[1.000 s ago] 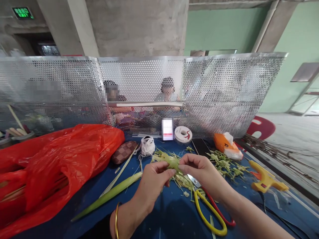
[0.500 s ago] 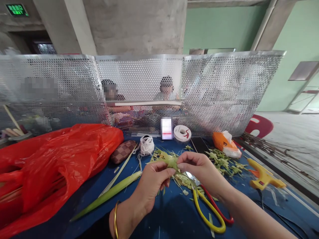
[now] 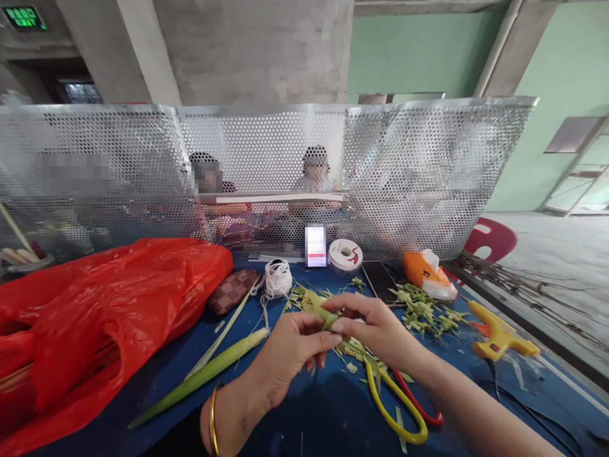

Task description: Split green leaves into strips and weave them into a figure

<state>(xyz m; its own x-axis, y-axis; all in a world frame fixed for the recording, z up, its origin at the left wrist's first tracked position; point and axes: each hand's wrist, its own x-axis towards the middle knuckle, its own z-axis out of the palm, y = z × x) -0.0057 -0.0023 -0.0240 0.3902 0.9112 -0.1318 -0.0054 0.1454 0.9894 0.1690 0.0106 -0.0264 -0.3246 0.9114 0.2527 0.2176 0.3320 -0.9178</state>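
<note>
Both my hands meet over the middle of the blue table, pinching a pale green piece of leaf [image 3: 328, 315] that is partly hidden by the fingers. My left hand [image 3: 302, 339] grips it from the left, thumb pointing right. From the right, my right hand [image 3: 364, 324] holds it between thumb and fingers. Beneath lie many cut leaf scraps [image 3: 354, 349]. Scissors with one yellow and one red handle [image 3: 397, 406] rest below my right hand, their blades partly covered. A long green leaf shoot [image 3: 200, 377] lies left of my left hand.
Left is a red plastic bag [image 3: 118, 304], beside a checkered pouch [image 3: 233, 291] and white string [image 3: 277, 278]. Behind my hands stand a lit phone [image 3: 315, 245] and a ribbon spool [image 3: 345, 254]. Rightward are small woven leaf pieces [image 3: 431, 314], tissues [image 3: 429, 274], a yellow glue gun [image 3: 504, 336].
The leaf piece, which spread out more flatly before, now looks folded or rolled between my fingers. My right fingers have closed further over it. The view has shifted slightly.
</note>
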